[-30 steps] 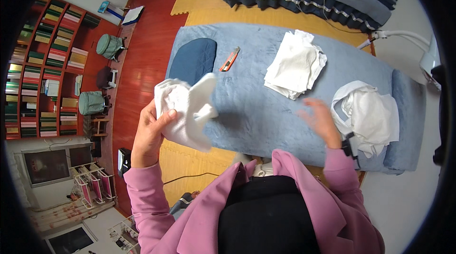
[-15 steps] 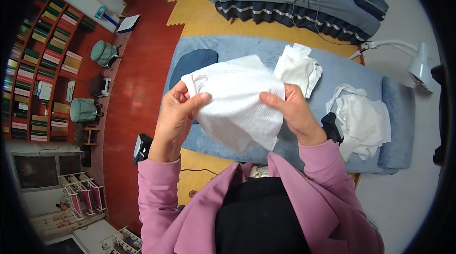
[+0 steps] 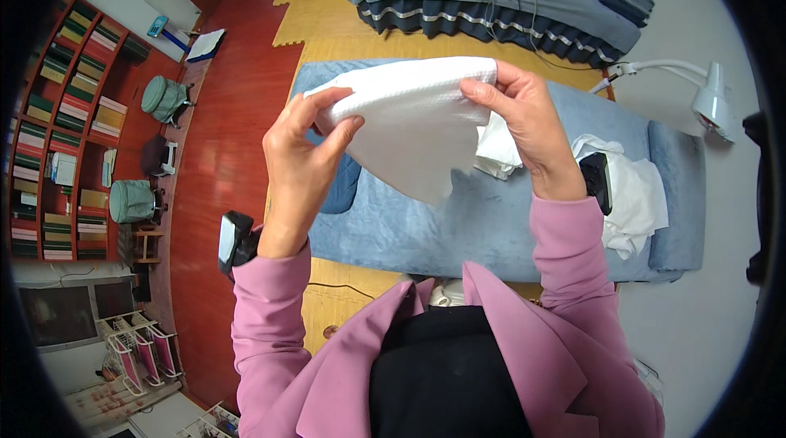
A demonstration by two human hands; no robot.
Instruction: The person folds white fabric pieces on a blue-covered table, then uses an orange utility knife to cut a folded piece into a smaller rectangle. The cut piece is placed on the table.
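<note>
White textured cloth [image 3: 401,127], now farther out above the blue plush bed [image 3: 401,246].
I see left hand [image 3: 300,147] and right hand [image 3: 536,123], nearly closed, pinching its top, so it apparently hangs spread, far side hidden.

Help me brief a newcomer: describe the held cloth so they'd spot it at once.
Find the nearer blue-grey bed, mid-view. Above it, the left hand and right hand hold up a white cloth between them, its lower part drooping. The white pile partly hidden behind the right hand and the white heap at the bed's right end lie on the bed; only this one is held.
</note>
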